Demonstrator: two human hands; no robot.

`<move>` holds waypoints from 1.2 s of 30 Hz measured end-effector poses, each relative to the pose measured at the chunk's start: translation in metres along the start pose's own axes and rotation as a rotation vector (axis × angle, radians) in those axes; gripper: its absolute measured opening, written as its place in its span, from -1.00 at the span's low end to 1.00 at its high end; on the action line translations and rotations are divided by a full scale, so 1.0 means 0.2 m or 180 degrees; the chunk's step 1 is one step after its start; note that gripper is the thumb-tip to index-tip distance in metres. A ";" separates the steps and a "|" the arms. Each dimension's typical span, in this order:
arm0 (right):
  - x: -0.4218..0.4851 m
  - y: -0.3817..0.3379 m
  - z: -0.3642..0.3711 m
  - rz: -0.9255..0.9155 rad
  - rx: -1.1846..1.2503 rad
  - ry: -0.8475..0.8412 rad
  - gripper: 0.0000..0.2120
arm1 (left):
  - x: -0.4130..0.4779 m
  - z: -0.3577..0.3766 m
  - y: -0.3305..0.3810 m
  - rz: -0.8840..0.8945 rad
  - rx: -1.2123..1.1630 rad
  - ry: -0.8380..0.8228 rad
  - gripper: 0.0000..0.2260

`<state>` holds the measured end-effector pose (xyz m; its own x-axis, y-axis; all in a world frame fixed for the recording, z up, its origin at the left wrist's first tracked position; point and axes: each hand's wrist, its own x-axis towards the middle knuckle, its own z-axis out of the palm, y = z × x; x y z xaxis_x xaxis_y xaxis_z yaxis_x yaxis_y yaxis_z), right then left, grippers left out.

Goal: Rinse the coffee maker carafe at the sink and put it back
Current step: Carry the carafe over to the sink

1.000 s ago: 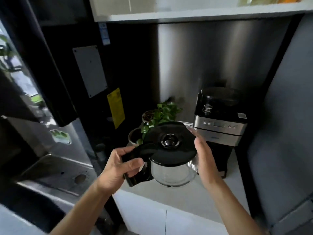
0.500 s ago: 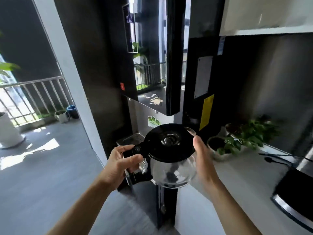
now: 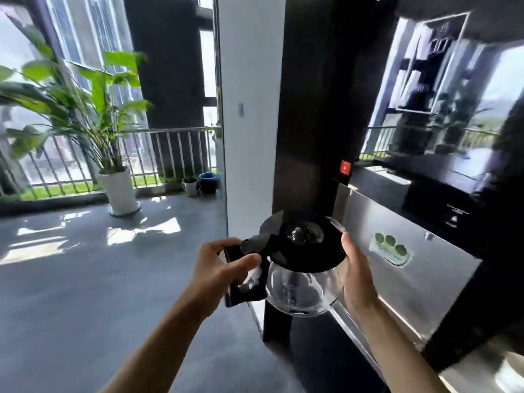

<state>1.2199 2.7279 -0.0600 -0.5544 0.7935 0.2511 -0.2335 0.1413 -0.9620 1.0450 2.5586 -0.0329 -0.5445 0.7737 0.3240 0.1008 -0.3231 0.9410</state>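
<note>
The left hand (image 3: 219, 266) is clenched around the black handle (image 3: 245, 275) of the carafe (image 3: 300, 282), fingers curled over the top of the grip and the thumb pressed across its front. The right hand (image 3: 358, 275) lies flat and open against the opposite side of the glass body, palm on the wall, fingertips reaching up past the rim of the black lid (image 3: 304, 241). Between the two hands the carafe hangs in the air, upright, its lid closed and the clear bowl looking empty apart from reflections.

Just right of the right hand runs a brushed steel panel (image 3: 411, 251) carrying a pale sticker with three green hexagon shapes (image 3: 390, 248) — any writing on it is too blurred to read. Above the carafe, on the dark column (image 3: 312, 109) behind it, sits a small red square label (image 3: 345, 167); its mark cannot be made out. Further right, a glossy black surface (image 3: 442, 80) mirrors a railing and plants, and faint white lettering low on it is illegible.

Left of the left hand a grey floor (image 3: 85, 279) spreads out with bright patches of sun. Beyond it stand a large leafy plant in a white pot (image 3: 119, 191), a small white pot (image 3: 190, 186) and a blue pot (image 3: 209, 181) — all lined up along a metal railing (image 3: 158, 154).
</note>
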 end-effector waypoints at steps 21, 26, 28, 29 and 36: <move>1.91 0.75 1.65 0.0129 0.0431 -0.0743 -0.27 | 1.60 -1.60 -0.42 0.0107 0.0238 0.0982 -0.70; 2.41 0.84 1.95 0.0167 0.0394 -0.0739 -0.26 | 2.08 -1.91 -0.51 0.0172 0.0226 0.1071 -0.70; 2.59 0.90 2.07 0.0152 0.0347 -0.0745 -0.29 | 2.27 -2.05 -0.58 0.0180 0.0205 0.1085 -0.71; 2.67 0.93 2.13 0.0149 0.0331 -0.0742 -0.30 | 2.36 -2.12 -0.61 0.0165 0.0196 0.1090 -0.72; 3.29 1.24 2.63 -0.0018 0.0219 -0.0607 -0.49 | 3.03 -2.71 -0.90 0.0139 0.0186 0.0844 -0.72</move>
<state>0.3778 2.9736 -0.0774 -0.6927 0.6653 0.2783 -0.2874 0.0992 -0.9527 0.2462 2.7901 -0.0582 -0.7368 0.5875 0.3346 0.1726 -0.3150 0.9332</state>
